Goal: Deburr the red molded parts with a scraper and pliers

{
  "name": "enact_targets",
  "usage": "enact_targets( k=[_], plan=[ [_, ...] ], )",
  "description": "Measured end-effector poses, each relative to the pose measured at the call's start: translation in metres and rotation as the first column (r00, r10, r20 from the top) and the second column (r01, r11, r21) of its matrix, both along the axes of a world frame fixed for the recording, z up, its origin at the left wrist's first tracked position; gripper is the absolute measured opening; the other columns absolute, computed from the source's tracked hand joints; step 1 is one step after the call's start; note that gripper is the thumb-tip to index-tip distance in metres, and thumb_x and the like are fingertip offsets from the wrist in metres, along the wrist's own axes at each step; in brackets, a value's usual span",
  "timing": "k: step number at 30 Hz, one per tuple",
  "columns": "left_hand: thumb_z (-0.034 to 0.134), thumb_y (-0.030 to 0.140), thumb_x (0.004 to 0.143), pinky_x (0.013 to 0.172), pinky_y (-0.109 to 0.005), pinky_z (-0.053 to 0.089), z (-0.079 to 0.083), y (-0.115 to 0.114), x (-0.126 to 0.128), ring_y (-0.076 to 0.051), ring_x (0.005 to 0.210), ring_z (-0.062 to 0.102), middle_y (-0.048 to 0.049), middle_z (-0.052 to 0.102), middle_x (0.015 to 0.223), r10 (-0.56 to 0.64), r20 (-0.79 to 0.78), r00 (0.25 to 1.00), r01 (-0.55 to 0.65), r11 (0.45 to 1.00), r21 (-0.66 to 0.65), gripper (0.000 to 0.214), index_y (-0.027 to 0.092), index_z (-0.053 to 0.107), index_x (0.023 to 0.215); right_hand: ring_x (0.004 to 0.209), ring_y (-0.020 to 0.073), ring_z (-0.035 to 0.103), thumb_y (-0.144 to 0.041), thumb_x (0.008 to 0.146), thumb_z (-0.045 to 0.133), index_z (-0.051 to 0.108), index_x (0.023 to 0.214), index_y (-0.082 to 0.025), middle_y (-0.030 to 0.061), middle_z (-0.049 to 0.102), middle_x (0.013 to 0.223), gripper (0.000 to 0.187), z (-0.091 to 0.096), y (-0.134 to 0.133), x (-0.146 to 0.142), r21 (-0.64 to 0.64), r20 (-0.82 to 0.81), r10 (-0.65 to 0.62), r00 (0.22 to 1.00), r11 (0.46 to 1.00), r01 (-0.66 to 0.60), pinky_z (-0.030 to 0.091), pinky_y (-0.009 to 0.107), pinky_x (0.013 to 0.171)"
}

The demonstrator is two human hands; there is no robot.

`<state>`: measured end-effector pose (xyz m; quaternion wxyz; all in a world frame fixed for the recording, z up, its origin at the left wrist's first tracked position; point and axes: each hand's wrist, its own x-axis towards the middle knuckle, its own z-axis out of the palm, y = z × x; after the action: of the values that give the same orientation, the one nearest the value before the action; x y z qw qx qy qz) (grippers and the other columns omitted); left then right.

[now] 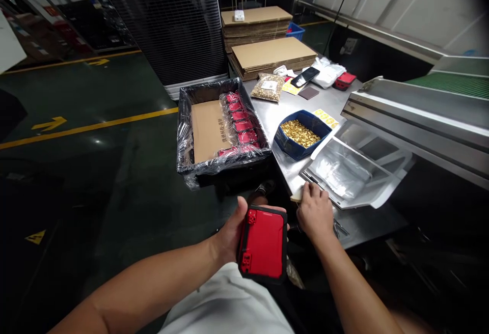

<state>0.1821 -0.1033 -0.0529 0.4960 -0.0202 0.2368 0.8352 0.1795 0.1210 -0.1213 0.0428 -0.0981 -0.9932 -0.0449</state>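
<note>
My left hand (229, 234) holds a flat red part with a black rim (263, 242) above my lap. My right hand (315, 212) rests at the near edge of the steel table (275, 115), its fingers on a stack of clear plastic bags (344, 171). Just beyond the bags stands a blue bin of small brass pieces (301, 133). To the left, a box lined with black plastic (219, 128) holds a row of bagged red parts (239, 120) and a cardboard sheet.
A bag of brass pieces (269, 87), a phone (304, 76), yellow labels (325, 117) and another red part (344, 80) lie farther back. Stacked cardboard (273, 55) sits behind. A conveyor frame (420, 115) runs along the right. A large black unit (171, 23) stands on the floor.
</note>
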Motion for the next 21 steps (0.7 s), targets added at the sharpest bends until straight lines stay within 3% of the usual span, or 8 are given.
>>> enact_targets(
  k=[5,10,13,16,17,18,20,21],
  plan=[
    [0.064,0.084,0.061,0.090,-0.059,0.050,0.000,-0.004,0.001,-0.036,0.103,0.061,-0.0217,0.059,0.119,-0.012,-0.151,0.988,0.007,0.999,-0.034,0.099,0.012,0.058,0.129,0.101,0.0326,0.047,-0.025,0.091,0.042,0.036,0.143,-0.001,0.0193,0.045,0.139,0.058,-0.007,-0.014,0.013,-0.016,-0.043,-0.089,0.995,0.996,0.089,0.044,0.042,0.079],
    [0.077,0.077,0.051,0.090,-0.042,0.050,0.005,-0.007,-0.003,-0.031,0.099,0.061,-0.0188,0.060,0.117,-0.095,-0.397,0.913,0.021,0.982,-0.187,0.104,0.012,0.059,0.129,0.102,0.0348,0.048,-0.036,0.095,0.040,0.046,0.135,-0.003,0.0214,0.053,0.124,0.052,-0.012,-0.014,0.015,-0.061,-0.084,-0.192,0.978,0.980,0.187,0.042,0.045,0.080],
    [0.075,0.079,0.045,0.098,-0.040,0.044,0.011,-0.006,-0.009,-0.030,0.105,0.057,-0.0152,0.058,0.116,-0.114,-0.690,0.715,-0.093,0.962,-0.255,0.105,0.016,0.062,0.128,0.105,0.0371,0.049,-0.041,0.091,0.052,0.055,0.126,-0.006,0.0215,0.056,0.116,0.050,-0.007,-0.004,0.006,-0.183,-0.102,-0.285,0.953,0.947,0.263,0.042,0.047,0.084],
    [0.080,0.075,0.040,0.102,-0.042,0.041,0.017,-0.003,-0.014,-0.032,0.107,0.056,-0.0142,0.059,0.117,-0.105,-0.871,0.480,-0.205,0.952,-0.227,0.105,0.020,0.063,0.128,0.110,0.0384,0.050,-0.041,0.087,0.059,0.056,0.125,-0.007,0.0233,0.056,0.119,0.051,0.015,-0.002,0.006,-0.338,-0.133,-0.334,0.933,0.900,0.274,0.042,0.051,0.089],
    [0.083,0.072,0.038,0.101,-0.042,0.042,0.019,-0.002,-0.016,-0.031,0.106,0.057,-0.0137,0.060,0.116,-0.096,-0.899,0.427,-0.226,0.951,-0.210,0.105,0.021,0.063,0.128,0.108,0.0360,0.052,-0.041,0.087,0.058,0.056,0.125,-0.008,0.0221,0.057,0.119,0.050,0.027,-0.005,0.012,-0.468,-0.144,-0.337,0.930,0.852,0.236,0.043,0.050,0.090],
    [0.086,0.069,0.036,0.100,-0.041,0.043,0.019,-0.001,-0.017,-0.030,0.104,0.059,-0.0133,0.061,0.115,-0.086,-0.920,0.382,-0.245,0.951,-0.190,0.105,0.022,0.064,0.128,0.105,0.0324,0.056,-0.043,0.089,0.056,0.057,0.124,-0.011,0.0195,0.059,0.117,0.048,0.040,-0.011,0.020,-0.632,-0.143,-0.339,0.930,0.754,0.178,0.045,0.048,0.090],
    [0.089,0.064,0.035,0.098,-0.039,0.046,0.019,0.001,-0.019,-0.030,0.103,0.060,-0.0132,0.062,0.116,-0.063,-0.952,0.298,-0.269,0.952,-0.147,0.106,0.023,0.063,0.129,0.098,0.0250,0.061,-0.048,0.093,0.049,0.060,0.120,-0.018,0.0125,0.064,0.114,0.042,0.067,-0.028,0.044,-0.916,-0.099,-0.319,0.942,0.400,0.040,0.049,0.041,0.088],
    [0.090,0.063,0.035,0.098,-0.039,0.047,0.017,0.002,-0.019,-0.030,0.104,0.061,-0.0134,0.062,0.117,-0.049,-0.964,0.260,-0.275,0.954,-0.123,0.106,0.023,0.062,0.130,0.099,0.0236,0.062,-0.050,0.093,0.049,0.061,0.119,-0.021,0.0102,0.065,0.114,0.041,0.080,-0.038,0.058,-0.972,-0.073,-0.289,0.955,0.236,-0.003,0.050,0.040,0.088]
  ],
)
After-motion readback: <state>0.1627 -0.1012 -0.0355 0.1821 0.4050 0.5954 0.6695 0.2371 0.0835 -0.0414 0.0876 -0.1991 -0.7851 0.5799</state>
